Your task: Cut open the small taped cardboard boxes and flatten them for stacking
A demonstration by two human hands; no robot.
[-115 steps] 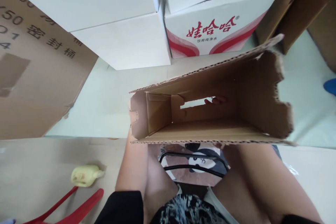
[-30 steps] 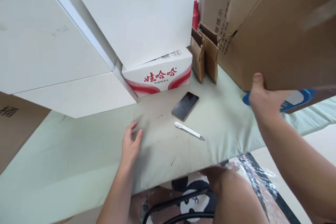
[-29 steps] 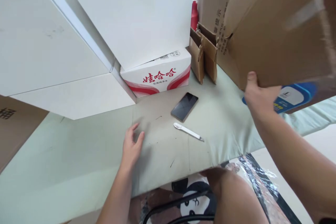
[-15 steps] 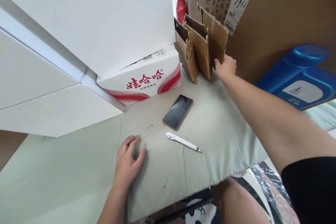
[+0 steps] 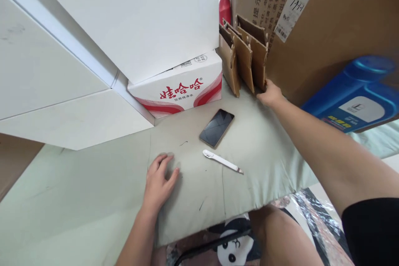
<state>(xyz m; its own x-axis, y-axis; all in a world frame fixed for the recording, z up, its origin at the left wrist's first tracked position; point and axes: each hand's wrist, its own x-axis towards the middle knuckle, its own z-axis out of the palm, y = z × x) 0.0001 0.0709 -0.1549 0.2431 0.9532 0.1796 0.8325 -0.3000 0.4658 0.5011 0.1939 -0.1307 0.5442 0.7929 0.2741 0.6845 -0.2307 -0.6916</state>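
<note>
My right hand [image 5: 270, 94] is closed at the lower right corner of a folded piece of brown cardboard [image 5: 258, 60], its fingertips partly hidden by it. Two similar folded cardboard pieces [image 5: 244, 58] stand upright just left of that one, against the big carton. My left hand [image 5: 161, 178] rests on the pale green cloth [image 5: 124, 199], fingers loosely spread and holding nothing. To its right lies a white craft knife [image 5: 222, 161] with its blade end pointing right. A dark smartphone [image 5: 217, 128] lies face up beyond the knife.
A white and red water box [image 5: 181, 91] sits behind the phone under a large white box [image 5: 149, 12]. A red bottle [image 5: 224, 6] stands in the corner. On the right rises a large brown carton [image 5: 336, 16] printed with a blue bottle. The cloth's front edge drops near my knee.
My right hand has shifted down along the rightmost cardboard piece, which now stands closer to the other two with its top fold visible. My left hand stays on the cloth; the view has shifted slightly.
</note>
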